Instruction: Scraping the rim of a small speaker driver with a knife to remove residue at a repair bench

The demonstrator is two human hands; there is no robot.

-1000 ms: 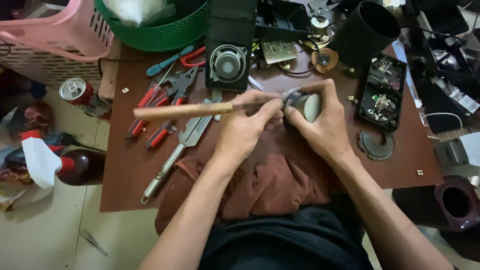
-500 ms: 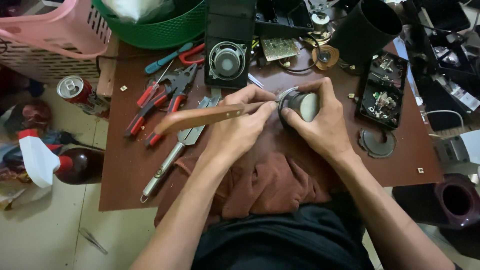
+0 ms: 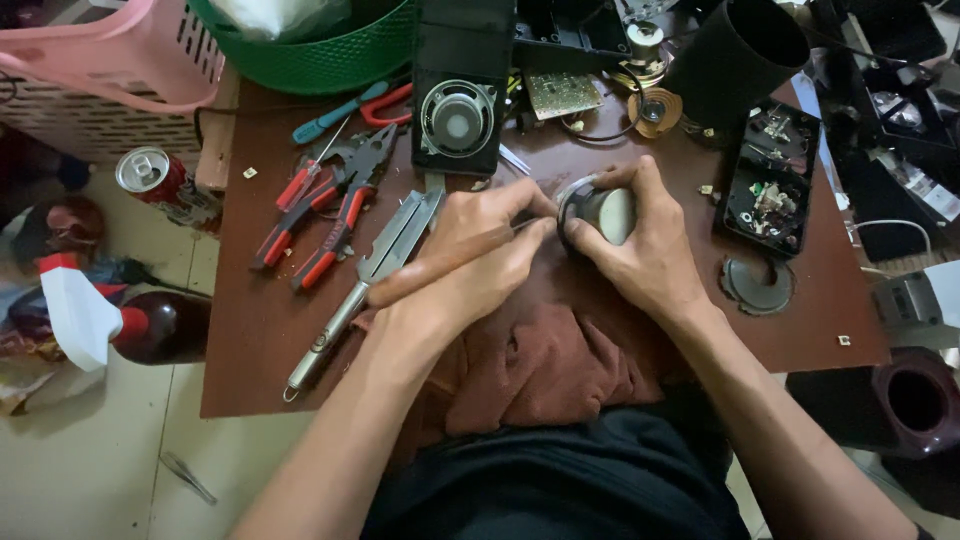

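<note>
We see the small round speaker part (image 3: 600,212) resting on the brown worktop (image 3: 250,330), just above a rust-coloured cloth (image 3: 540,365). Our right hand (image 3: 645,250) is wrapped around it from the right side, fingers curled over its top. Our left hand (image 3: 470,255) presses close against its left edge, fingers pinched together; what they pinch we cannot tell. Red-handled pliers (image 3: 325,215) lie to the left.

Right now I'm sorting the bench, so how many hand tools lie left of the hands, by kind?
Red-handled pliers: 2
Blue-handled screwdriver: 1
Silver metal tool with a hanging loop: 1
Total: 4
A red handle by the green basket is too hidden to name, so it is left out.
</note>
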